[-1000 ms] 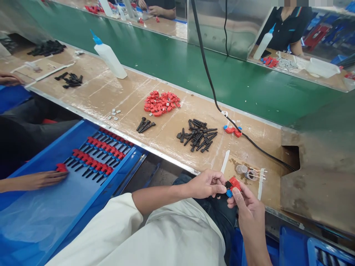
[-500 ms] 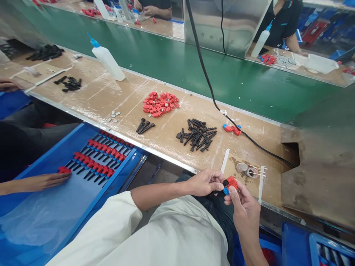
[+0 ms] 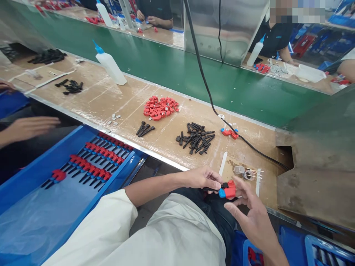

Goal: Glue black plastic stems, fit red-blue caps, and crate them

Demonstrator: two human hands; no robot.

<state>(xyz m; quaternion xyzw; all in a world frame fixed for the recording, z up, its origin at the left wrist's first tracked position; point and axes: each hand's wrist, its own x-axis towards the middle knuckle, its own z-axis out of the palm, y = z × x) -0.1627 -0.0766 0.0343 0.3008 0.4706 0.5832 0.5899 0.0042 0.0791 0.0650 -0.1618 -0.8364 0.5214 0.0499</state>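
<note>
Between thumb and fingers, my left hand (image 3: 208, 179) pinches the black stem of a red, blue and black plastic piece (image 3: 229, 190), above my lap. My right hand (image 3: 251, 207) is open just right of that piece, thumb and fingers apart. Whether a fingertip of it still touches the red part I cannot tell. On the bench ahead lie a pile of black stems (image 3: 196, 138), a heap of small red parts (image 3: 161, 108) and several separate black stems (image 3: 144, 129). A few red and blue pieces (image 3: 229, 133) lie by the cable.
A black cable (image 3: 203, 74) hangs down across the bench. Small cups (image 3: 247, 174) with cotton swabs stand at the right, beside a metal housing (image 3: 313, 155). A white bottle (image 3: 111, 68) stands at the back. At left, a co-worker's hand (image 3: 33, 127) is above a blue tray (image 3: 16, 184) of finished-looking rows.
My right hand has opened and drawn back from the piece, which stays in my left hand. The co-worker's hand has lifted away from the tray, leaving red and black pieces there.
</note>
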